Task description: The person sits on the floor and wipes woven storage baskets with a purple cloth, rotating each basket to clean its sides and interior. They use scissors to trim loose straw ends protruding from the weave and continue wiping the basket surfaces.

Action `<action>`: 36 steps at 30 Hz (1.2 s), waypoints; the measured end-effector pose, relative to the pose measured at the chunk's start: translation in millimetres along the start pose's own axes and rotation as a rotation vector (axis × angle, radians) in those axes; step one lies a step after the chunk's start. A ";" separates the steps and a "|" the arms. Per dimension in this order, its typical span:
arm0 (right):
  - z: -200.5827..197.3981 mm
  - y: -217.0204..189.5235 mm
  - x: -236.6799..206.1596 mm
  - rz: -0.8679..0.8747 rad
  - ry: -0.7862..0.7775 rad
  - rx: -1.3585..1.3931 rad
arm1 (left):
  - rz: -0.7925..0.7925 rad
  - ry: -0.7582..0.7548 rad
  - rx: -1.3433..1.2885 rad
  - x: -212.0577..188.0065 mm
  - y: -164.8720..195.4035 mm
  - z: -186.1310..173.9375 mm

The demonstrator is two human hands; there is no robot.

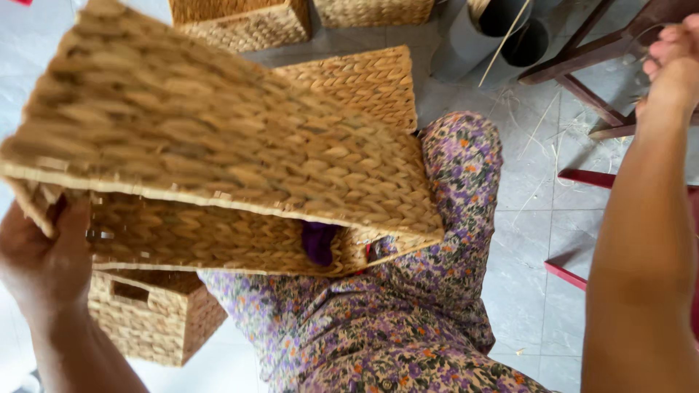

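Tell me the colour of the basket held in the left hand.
Straw tan, braided weave; the basket shows best in the head view.

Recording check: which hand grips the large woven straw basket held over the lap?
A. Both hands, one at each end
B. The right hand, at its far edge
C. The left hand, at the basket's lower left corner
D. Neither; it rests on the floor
C: the left hand clasps the corner of the large woven straw basket, while the right hand is raised apart, pinching a thin strand.
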State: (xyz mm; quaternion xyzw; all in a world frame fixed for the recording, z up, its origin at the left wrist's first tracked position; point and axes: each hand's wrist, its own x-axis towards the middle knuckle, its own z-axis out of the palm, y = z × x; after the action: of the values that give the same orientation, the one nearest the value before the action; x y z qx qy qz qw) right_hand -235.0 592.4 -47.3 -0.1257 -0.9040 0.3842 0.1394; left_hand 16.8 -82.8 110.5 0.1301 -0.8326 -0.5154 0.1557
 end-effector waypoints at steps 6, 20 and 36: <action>15.0 -78.2 -182.1 -0.348 0.166 0.600 | 0.153 -0.054 0.259 5.6 -30.9 -21.9; 193.6 -252.6 -366.1 -0.531 -1.026 -0.180 | 0.391 0.127 0.486 7.0 -50.5 -16.2; 83.2 -232.4 -342.2 -0.230 -0.936 0.717 | 0.527 0.203 0.247 -47.5 -20.8 -21.7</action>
State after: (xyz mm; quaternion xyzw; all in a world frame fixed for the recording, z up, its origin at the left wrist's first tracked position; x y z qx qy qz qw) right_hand 26.2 266.6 13.7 0.2104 -0.6913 0.6620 -0.1990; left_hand 70.1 -91.7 95.0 -0.0218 -0.8742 -0.3366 0.3493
